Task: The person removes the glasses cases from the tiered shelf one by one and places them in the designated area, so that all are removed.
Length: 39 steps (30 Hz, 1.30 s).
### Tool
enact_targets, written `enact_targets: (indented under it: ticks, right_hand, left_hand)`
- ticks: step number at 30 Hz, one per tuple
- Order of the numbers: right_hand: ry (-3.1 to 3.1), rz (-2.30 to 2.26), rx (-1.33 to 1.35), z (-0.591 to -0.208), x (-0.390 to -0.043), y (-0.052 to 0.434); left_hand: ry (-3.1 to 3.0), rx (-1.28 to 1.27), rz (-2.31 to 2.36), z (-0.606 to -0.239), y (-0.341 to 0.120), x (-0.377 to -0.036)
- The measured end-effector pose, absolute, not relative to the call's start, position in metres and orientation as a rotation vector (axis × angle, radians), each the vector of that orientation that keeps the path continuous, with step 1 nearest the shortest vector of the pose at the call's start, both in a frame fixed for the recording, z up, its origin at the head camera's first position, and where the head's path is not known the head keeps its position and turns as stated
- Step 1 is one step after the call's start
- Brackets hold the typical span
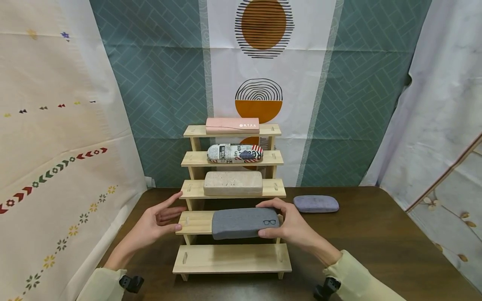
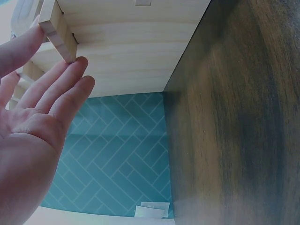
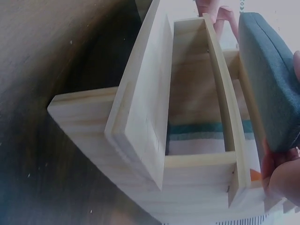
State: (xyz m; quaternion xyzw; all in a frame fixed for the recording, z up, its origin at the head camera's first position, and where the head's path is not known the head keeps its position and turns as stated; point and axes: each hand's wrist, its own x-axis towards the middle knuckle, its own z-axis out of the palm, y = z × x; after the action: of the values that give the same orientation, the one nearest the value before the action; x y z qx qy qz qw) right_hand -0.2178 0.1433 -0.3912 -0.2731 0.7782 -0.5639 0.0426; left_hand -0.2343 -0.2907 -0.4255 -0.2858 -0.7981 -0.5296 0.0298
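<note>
A grey-blue glasses case (image 1: 241, 223) with a small spectacles print is in my right hand (image 1: 290, 223), which grips its right end with the thumb in front. In the right wrist view a gap shows between this case (image 3: 267, 75) and the nearby boards. Around the left end of the second board from the bottom of a wooden five-step stand (image 1: 231, 257), my left hand (image 1: 150, 223) has its thumb on one edge and fingertips on the other. On the upper steps lie a cream case (image 1: 233, 184), a newsprint-patterned case (image 1: 226, 154) and a pink case (image 1: 226, 125).
A lavender glasses case (image 1: 316, 204) lies on the dark wooden table (image 1: 361, 242), right of the stand. Behind hangs a green and white patterned cloth (image 1: 162, 92). Pale cloths line the left side (image 1: 56, 104) and the right side (image 1: 444, 138).
</note>
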Motion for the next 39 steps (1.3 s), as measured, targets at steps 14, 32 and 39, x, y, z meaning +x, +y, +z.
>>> enact_targets:
  ticks: [14,32,39]
  right_hand:
    - [2.429,-1.729,-0.818,-0.390,-0.212,0.180]
    - [2.635,-1.709,-0.887,-0.383,-0.203,0.246]
    - [2.694,-1.703,-0.861,-0.384,-0.193,0.276]
  left_hand:
    - [-2.468,-0.878,-1.602,-0.425,-0.291,-0.234]
    - [-2.480,-0.873,-1.605,-0.423,-0.290,-0.235]
    - [-2.494,-0.857,-1.599,-0.425,-0.291,-0.235]
